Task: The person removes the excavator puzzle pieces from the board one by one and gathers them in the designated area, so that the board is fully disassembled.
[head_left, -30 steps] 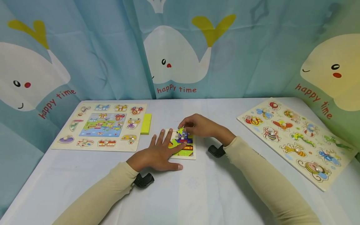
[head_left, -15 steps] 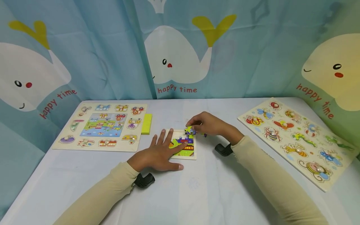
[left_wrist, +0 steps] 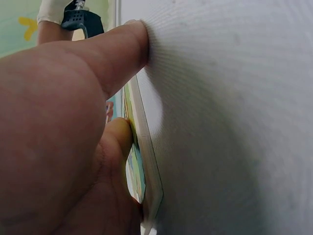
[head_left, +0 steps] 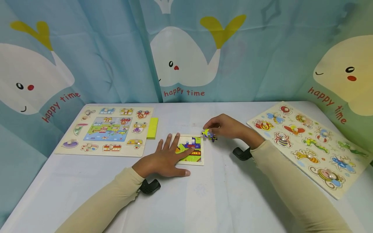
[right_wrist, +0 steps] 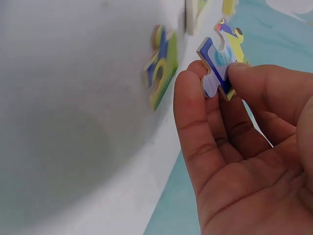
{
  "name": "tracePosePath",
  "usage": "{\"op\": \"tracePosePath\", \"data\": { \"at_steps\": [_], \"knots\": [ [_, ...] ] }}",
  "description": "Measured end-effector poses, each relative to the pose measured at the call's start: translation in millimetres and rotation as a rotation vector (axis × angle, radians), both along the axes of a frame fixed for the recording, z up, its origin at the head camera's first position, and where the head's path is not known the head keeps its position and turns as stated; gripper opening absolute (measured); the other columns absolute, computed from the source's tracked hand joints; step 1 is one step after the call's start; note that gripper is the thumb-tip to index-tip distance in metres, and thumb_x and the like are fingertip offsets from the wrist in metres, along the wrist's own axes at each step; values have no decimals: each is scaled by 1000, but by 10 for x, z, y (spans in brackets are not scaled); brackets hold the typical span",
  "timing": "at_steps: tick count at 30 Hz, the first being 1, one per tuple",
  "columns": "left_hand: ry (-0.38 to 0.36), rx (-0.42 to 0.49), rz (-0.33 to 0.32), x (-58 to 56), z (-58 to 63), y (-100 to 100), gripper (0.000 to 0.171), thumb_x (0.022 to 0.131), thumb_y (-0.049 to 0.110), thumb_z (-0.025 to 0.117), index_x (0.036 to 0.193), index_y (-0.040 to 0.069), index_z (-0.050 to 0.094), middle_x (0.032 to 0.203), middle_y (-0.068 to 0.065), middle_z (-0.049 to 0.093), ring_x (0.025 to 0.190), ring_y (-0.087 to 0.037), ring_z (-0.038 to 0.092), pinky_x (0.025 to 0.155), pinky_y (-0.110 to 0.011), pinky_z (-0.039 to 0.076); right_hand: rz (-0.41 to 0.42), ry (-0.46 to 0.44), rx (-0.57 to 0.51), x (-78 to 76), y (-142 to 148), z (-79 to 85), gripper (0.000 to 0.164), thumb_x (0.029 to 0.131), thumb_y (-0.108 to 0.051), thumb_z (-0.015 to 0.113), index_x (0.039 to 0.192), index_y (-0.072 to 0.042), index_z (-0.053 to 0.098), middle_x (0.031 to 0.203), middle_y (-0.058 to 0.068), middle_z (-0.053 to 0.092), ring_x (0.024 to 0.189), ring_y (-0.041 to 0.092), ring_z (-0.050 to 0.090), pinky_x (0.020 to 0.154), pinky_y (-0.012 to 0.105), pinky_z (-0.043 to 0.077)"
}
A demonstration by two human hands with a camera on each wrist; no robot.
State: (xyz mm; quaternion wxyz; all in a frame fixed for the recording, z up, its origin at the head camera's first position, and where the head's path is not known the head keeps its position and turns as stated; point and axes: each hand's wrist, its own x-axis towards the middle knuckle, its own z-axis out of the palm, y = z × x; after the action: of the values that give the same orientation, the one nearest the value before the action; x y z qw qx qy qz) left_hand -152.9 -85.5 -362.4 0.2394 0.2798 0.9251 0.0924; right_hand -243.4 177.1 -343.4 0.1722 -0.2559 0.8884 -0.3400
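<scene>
My left hand (head_left: 161, 160) lies with fingers spread over the left part of a small framed jigsaw puzzle (head_left: 196, 158), its thumb on the tablecloth. The puzzle's picture is green, purple and orange, with a pale bare patch near its upper edge. Beyond the puzzle's upper right corner, my right hand (head_left: 228, 127) pinches a yellow, blue and white jigsaw piece (right_wrist: 221, 58) between thumb and fingers, above the table. A second jigsaw piece (right_wrist: 163, 68), green, blue and yellow, lies on the cloth beside that hand; in the head view it is partly hidden.
A peg puzzle board (head_left: 70, 152) with vehicles and other pictures lies at the left. Beside it sits a yellow block (head_left: 152, 128). An insect peg board (head_left: 294, 158) lies angled at the right. A blue whale-print curtain (head_left: 247, 81) hangs behind the table.
My right hand has lifted the jigsaw piece from the puzzle's upper part and carried it right, off the frame. The bare patch now shows. My left hand stays in place.
</scene>
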Motion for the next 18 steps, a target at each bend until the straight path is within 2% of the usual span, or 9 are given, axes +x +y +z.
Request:
{"op": "tracePosePath", "data": {
  "at_steps": [5,12,18],
  "knots": [
    [2,5,-2,3,-3,-3,79,88,65,54,155,37,23,159,-15,-19,142,-40,-21,110,-60,-7,-10,-24,-3,14,94,23,22,93,3,56,110,4,69,100,10,69,77,17,57,68,31,49],
    [-3,27,4,13,-6,-5,78,88,62,56,155,37,23,159,-16,-18,142,-40,-22,110,-60,-8,-53,-50,3,34,228,65,22,92,3,57,110,5,69,103,13,68,78,17,61,70,33,52],
    [2,27,6,20,-1,-6,78,88,62,56,155,37,24,159,-16,-17,142,-40,-21,110,-61,-8,-39,-54,30,36,317,76,20,92,3,58,108,5,70,105,14,69,76,17,62,69,33,53]
  ]
}}
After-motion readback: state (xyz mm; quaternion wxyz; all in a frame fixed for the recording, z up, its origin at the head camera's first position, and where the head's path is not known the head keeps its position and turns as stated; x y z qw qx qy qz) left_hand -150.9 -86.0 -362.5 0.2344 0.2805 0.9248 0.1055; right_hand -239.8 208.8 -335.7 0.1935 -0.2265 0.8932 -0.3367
